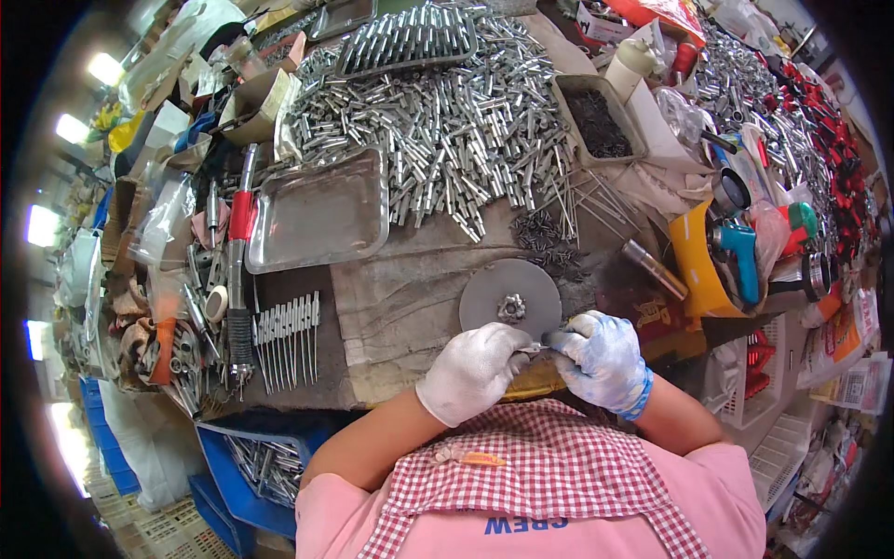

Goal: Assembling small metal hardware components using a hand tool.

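Note:
My left hand (pixel 473 373), in a white glove, pinches a small silvery metal piece (pixel 535 347) near the table's front edge. The fingers of my right hand (pixel 603 361), in a white glove stained blue, close on the piece's other end. Most of it is hidden by the fingertips, so its exact kind cannot be made out. Just beyond both hands lies a round grey disc (pixel 480 296) with a knobbed metal hub (pixel 511 308) at its middle. Small dark pins (pixel 549 240) are scattered behind the disc.
A large heap of metal tubes (pixel 456 158) covers the far table beside a clear plastic tray (pixel 321 214). Several thin rods with metal sleeves (pixel 291 335) lie in a row at left. To the right are a metal cylinder (pixel 655 269) and a yellow holder (pixel 697 256).

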The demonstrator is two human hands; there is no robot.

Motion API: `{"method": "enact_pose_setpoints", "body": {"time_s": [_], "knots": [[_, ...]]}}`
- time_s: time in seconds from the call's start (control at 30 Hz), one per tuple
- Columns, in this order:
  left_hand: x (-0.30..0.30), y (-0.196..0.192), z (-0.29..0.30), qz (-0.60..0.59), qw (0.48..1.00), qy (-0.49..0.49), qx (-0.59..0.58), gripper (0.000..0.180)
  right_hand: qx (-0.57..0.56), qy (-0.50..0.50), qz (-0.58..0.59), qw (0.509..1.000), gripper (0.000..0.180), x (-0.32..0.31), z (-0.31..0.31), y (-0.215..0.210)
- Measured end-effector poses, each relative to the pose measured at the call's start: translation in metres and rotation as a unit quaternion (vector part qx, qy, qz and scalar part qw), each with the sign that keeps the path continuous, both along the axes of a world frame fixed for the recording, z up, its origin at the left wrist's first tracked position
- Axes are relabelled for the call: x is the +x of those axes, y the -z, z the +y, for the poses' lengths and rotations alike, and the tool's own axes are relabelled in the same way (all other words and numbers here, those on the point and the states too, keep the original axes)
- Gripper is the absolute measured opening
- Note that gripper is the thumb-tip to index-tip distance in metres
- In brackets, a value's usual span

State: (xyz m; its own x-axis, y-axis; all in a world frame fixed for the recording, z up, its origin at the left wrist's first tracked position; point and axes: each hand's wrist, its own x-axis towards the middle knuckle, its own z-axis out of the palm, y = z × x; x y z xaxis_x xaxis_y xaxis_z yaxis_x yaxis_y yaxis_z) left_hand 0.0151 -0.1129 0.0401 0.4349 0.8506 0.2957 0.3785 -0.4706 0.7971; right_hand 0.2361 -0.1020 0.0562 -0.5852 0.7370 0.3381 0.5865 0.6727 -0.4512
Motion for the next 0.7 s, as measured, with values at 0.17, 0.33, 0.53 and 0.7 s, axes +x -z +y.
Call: {"method": "enact_pose_setpoints", "body": {"time_s": [0.17,0.33,0.53,0.7], "knots": [[0.005,0.016,-0.002,0.002,0.999,-0.016,0.027,0.018,-0.01,0.009,-0.048,0.999,0.031,0.004,-0.002,0.016],[0.002,0.025,-0.001,0.012,0.996,-0.063,0.06,0.017,-0.106,0.048,0.067,0.991,0.031,0.022,0.027,0.018],[0.003,0.023,-0.001,0.013,0.992,-0.094,0.084,0.014,0.013,0.088,-0.181,0.979,0.021,0.035,0.07,0.031],[0.005,0.027,-0.007,0.037,0.985,-0.125,0.111,0.015,-0.071,0.105,-0.32,0.939,0.02,0.014,0.075,0.024]]}}
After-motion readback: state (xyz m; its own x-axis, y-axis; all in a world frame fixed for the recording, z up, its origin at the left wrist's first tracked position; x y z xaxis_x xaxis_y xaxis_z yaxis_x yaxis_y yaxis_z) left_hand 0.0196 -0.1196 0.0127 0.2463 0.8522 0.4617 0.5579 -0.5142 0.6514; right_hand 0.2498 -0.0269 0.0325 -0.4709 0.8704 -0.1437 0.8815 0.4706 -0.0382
